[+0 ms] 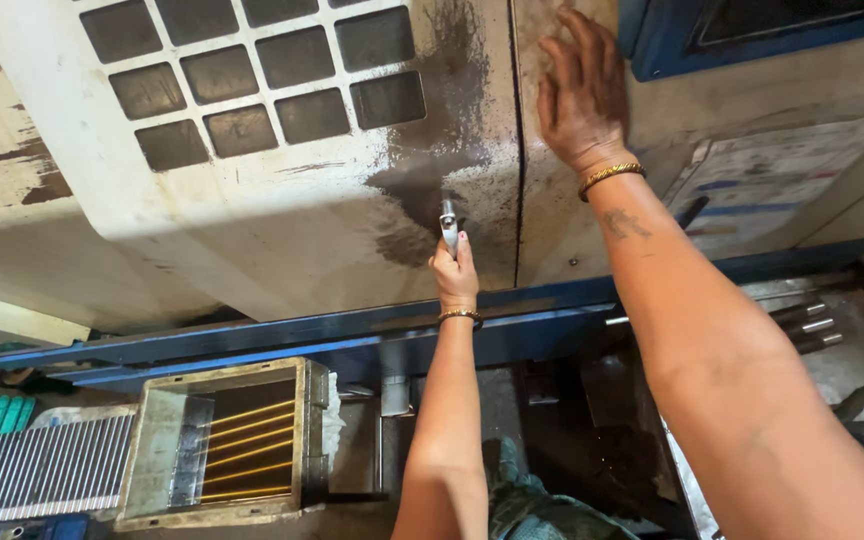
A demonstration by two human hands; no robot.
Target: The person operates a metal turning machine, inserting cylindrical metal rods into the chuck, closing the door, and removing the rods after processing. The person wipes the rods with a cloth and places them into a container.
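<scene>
I see my left hand (455,272) closed around the metal handle (448,222) low on the cream machine door (282,200), fingers wrapped tight with the handle's upper end poking out above the fist. The handle sits in a patch of dark grime (442,130), just left of the vertical seam (518,140) between the door and the next panel (742,110). My right hand (580,90) lies flat and spread wide on that panel just right of the seam, palm against the dirty surface, holding nothing. Each wrist carries a gold bangle (610,176).

Up on the door I can see a grid of dark square windows (252,75). Below the door runs a blue rail (282,340). On the floor at lower left stands a boxy metal frame (217,440) with yellow bars inside, just beside a ribbed grey sheet (52,468). A few steel rods (807,325) lie at right.
</scene>
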